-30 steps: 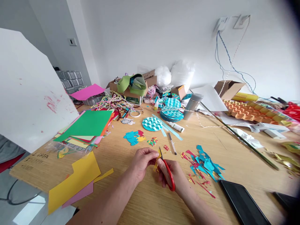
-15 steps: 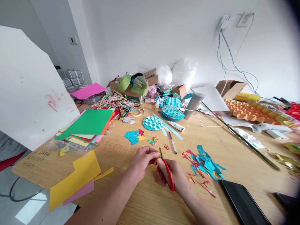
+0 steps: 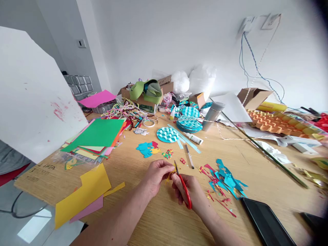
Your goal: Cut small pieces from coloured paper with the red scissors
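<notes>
My left hand (image 3: 159,174) pinches a small piece of yellow paper (image 3: 168,176), largely hidden by the fingers. Red-handled scissors (image 3: 185,191) are in my right hand (image 3: 188,191), their narrow blades pointing away from me beside the yellow piece. Whether the blades touch the paper I cannot tell. Beyond my hands lie blue, red and yellow fish cutouts (image 3: 145,149) and a little heap of coloured paper bits (image 3: 168,154). A pen (image 3: 189,156) rests just past the scissors. Blue and red paper scraps (image 3: 227,177) are spread to the right.
Yellow paper (image 3: 84,196) and a stack of coloured sheets (image 3: 96,136) lie on the left. Blue wavy discs (image 3: 167,135), a glue tube (image 3: 194,138) and a grey cylinder (image 3: 213,116) stand farther back. A phone-like black device (image 3: 266,218) is at right front, below a long green stick (image 3: 269,153).
The view has shifted very slightly. Both hands keep almost the same place, and the yellow strip under my left fingers sits a little differently.
</notes>
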Motion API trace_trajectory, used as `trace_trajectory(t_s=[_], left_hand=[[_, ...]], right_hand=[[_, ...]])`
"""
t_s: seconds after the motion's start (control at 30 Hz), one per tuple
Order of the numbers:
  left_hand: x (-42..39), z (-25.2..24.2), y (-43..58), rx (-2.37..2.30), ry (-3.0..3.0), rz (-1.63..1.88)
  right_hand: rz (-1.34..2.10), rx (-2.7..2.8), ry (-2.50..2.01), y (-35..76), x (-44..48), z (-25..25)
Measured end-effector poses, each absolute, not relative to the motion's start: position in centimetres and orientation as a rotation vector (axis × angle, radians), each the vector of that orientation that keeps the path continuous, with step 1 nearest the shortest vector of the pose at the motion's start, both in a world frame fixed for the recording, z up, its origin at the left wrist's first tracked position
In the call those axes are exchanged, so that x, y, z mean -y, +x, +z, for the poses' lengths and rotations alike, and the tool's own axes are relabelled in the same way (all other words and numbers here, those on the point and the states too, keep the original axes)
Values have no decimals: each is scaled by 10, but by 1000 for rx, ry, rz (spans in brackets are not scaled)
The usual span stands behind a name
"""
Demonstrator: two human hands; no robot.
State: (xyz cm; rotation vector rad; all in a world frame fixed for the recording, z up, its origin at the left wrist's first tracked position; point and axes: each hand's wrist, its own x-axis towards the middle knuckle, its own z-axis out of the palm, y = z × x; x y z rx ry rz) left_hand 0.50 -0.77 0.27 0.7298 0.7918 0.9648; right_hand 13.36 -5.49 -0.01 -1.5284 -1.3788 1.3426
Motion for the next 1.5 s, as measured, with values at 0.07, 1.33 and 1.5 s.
trace_trajectory(t_s=[0.07, 1.33, 1.5], left_hand=[[7, 4, 5, -796, 731, 975], [5, 8, 1, -808, 877, 951], [6, 9, 1, -829, 866, 958]], right_hand=[[1333, 1388, -1554, 134, 55, 1], [1363, 1458, -1594, 137, 55, 6], [1364, 1449, -1610, 137, 56, 6]])
